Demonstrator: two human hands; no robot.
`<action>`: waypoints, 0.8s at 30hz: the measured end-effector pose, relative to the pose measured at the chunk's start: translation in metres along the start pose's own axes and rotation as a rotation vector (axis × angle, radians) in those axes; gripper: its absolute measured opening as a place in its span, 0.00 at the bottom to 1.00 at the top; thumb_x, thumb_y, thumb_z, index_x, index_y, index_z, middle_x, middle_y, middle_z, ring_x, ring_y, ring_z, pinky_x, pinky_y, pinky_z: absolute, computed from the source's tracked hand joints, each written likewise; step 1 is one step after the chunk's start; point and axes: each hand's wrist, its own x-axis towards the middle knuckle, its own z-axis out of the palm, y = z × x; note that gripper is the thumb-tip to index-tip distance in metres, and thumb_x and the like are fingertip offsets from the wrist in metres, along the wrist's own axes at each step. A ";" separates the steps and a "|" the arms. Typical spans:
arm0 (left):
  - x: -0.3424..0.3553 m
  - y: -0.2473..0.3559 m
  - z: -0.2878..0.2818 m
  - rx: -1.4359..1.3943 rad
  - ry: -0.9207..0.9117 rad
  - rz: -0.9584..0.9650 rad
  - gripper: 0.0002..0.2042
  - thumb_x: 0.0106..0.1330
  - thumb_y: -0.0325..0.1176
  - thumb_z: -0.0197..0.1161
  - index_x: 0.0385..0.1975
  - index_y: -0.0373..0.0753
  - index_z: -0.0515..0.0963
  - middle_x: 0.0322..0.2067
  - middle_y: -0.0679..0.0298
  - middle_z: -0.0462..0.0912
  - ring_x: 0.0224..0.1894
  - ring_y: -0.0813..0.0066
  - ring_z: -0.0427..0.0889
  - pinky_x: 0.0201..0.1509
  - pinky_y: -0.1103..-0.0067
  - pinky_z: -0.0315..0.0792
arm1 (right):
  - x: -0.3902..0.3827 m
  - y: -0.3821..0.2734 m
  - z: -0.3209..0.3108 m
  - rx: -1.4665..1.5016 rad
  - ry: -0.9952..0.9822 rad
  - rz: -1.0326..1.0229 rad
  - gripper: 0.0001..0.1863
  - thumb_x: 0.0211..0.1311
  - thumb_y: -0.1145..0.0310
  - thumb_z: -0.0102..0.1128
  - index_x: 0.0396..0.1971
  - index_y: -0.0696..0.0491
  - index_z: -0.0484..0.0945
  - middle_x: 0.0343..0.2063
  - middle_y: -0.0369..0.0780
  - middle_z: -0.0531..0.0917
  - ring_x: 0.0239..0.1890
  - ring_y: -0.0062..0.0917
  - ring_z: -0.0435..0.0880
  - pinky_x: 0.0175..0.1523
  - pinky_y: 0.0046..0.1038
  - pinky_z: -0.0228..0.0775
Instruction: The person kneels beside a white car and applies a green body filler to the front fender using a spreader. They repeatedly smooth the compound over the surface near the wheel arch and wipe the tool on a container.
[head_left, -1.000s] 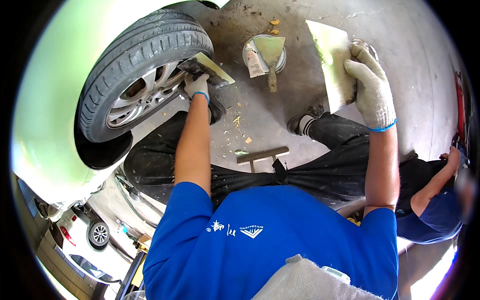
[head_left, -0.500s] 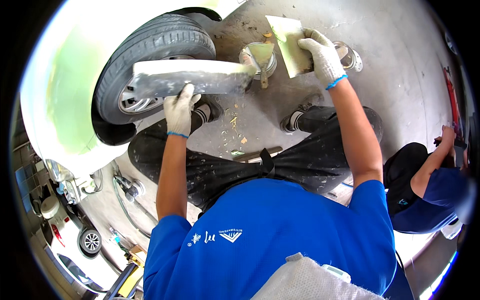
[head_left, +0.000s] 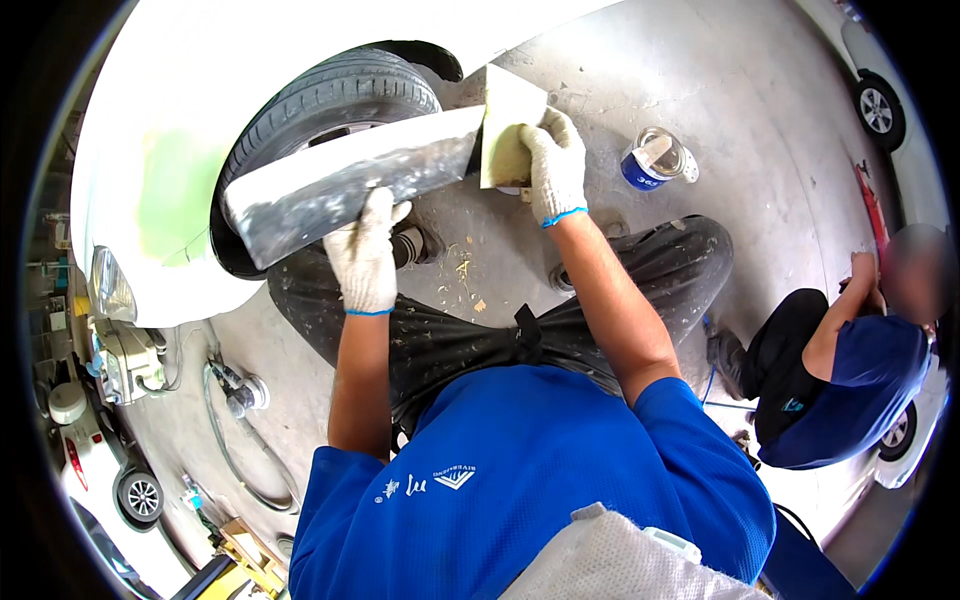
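My left hand [head_left: 362,252], in a white knitted glove with a blue cuff, is closed on the near edge of a long panel [head_left: 350,175]. Its upper strip is white and the lower face is dark and smeared; what kind of part it is I cannot tell. In my right hand [head_left: 557,165], gloved the same way, is a thin flat pale yellow-green spreader sheet [head_left: 502,140]. The sheet stands upright at the panel's right end and overlaps it in view; whether they touch I cannot tell. Behind the panel is a car tyre [head_left: 345,90], partly covered.
A white car body [head_left: 130,180] with a pale green patch fills the upper left. To the right stands an open can [head_left: 655,160] with a blue label. A co-worker [head_left: 840,370] crouches at the right. A round sander [head_left: 245,395] and hose lie at the left.
My right hand has carried the spreader sheet left to the panel's right end. The panel has tilted, its left end lower. The can that stood left of the sheet is now mostly hidden.
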 end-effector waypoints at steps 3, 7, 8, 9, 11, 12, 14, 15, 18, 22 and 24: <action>-0.007 -0.001 0.005 0.101 -0.053 -0.045 0.12 0.75 0.26 0.63 0.54 0.30 0.80 0.50 0.60 0.82 0.48 0.74 0.84 0.47 0.74 0.87 | -0.017 -0.017 0.018 0.041 -0.150 -0.019 0.22 0.66 0.75 0.59 0.60 0.64 0.77 0.49 0.41 0.85 0.49 0.22 0.82 0.57 0.25 0.75; -0.007 -0.003 -0.001 0.022 -0.019 -0.066 0.12 0.74 0.29 0.64 0.51 0.28 0.81 0.47 0.59 0.83 0.46 0.75 0.85 0.47 0.74 0.87 | -0.009 -0.006 -0.008 0.076 -0.069 -0.004 0.21 0.65 0.75 0.58 0.57 0.62 0.79 0.47 0.40 0.86 0.46 0.23 0.83 0.55 0.26 0.76; -0.007 -0.002 -0.005 0.029 -0.005 -0.079 0.12 0.74 0.29 0.64 0.51 0.27 0.81 0.46 0.59 0.84 0.45 0.74 0.85 0.48 0.74 0.87 | -0.008 -0.009 -0.015 0.036 -0.009 0.074 0.21 0.64 0.75 0.58 0.57 0.62 0.79 0.47 0.41 0.86 0.45 0.25 0.84 0.54 0.28 0.78; -0.006 -0.002 -0.007 0.035 0.007 -0.093 0.12 0.74 0.29 0.64 0.50 0.27 0.82 0.45 0.59 0.84 0.45 0.74 0.85 0.48 0.74 0.87 | -0.002 -0.005 -0.020 0.025 0.017 0.112 0.20 0.64 0.75 0.58 0.56 0.61 0.79 0.47 0.42 0.86 0.45 0.26 0.84 0.53 0.28 0.78; -0.005 -0.007 -0.003 0.028 -0.020 -0.118 0.12 0.74 0.29 0.64 0.49 0.27 0.82 0.44 0.60 0.85 0.44 0.74 0.86 0.48 0.74 0.87 | 0.000 0.000 -0.015 0.025 0.042 0.111 0.19 0.62 0.76 0.59 0.54 0.60 0.80 0.46 0.42 0.86 0.45 0.26 0.84 0.52 0.29 0.78; -0.005 -0.010 0.001 0.025 -0.037 -0.131 0.12 0.74 0.29 0.64 0.49 0.27 0.83 0.44 0.60 0.85 0.44 0.73 0.86 0.48 0.74 0.87 | -0.002 0.003 -0.014 -0.082 0.023 0.092 0.19 0.62 0.75 0.60 0.54 0.61 0.80 0.46 0.42 0.86 0.45 0.26 0.84 0.53 0.29 0.77; -0.008 -0.022 0.009 0.120 -0.111 -0.054 0.12 0.74 0.30 0.63 0.50 0.28 0.83 0.43 0.58 0.88 0.44 0.69 0.87 0.49 0.74 0.84 | -0.024 -0.022 0.015 -0.119 -0.142 -0.092 0.19 0.63 0.74 0.61 0.54 0.61 0.80 0.46 0.42 0.86 0.45 0.26 0.84 0.55 0.28 0.76; -0.002 -0.037 0.000 0.404 -0.229 0.127 0.12 0.73 0.30 0.64 0.50 0.28 0.83 0.42 0.55 0.89 0.43 0.66 0.88 0.48 0.72 0.82 | -0.035 -0.041 0.032 -0.109 -0.244 -0.075 0.20 0.64 0.73 0.62 0.56 0.61 0.80 0.47 0.41 0.86 0.46 0.24 0.83 0.56 0.27 0.76; 0.002 -0.063 -0.018 0.720 -0.354 0.237 0.11 0.71 0.31 0.65 0.48 0.30 0.82 0.39 0.52 0.89 0.41 0.63 0.88 0.45 0.70 0.78 | -0.044 -0.086 0.049 -0.031 -0.453 0.000 0.21 0.66 0.72 0.65 0.58 0.61 0.79 0.47 0.41 0.85 0.47 0.23 0.83 0.54 0.25 0.77; -0.003 -0.037 -0.020 0.286 -0.251 -0.155 0.13 0.73 0.33 0.66 0.47 0.26 0.82 0.39 0.60 0.88 0.38 0.76 0.87 0.44 0.79 0.84 | 0.006 -0.056 0.000 0.063 -0.392 0.159 0.27 0.64 0.69 0.64 0.62 0.63 0.76 0.50 0.46 0.85 0.49 0.29 0.85 0.53 0.28 0.79; 0.000 -0.023 -0.026 0.316 -0.258 -0.115 0.14 0.72 0.34 0.67 0.46 0.26 0.81 0.39 0.60 0.88 0.37 0.77 0.86 0.43 0.79 0.83 | 0.025 -0.020 -0.040 -0.171 -0.482 0.486 0.27 0.63 0.71 0.63 0.62 0.63 0.77 0.45 0.45 0.86 0.41 0.28 0.87 0.42 0.26 0.82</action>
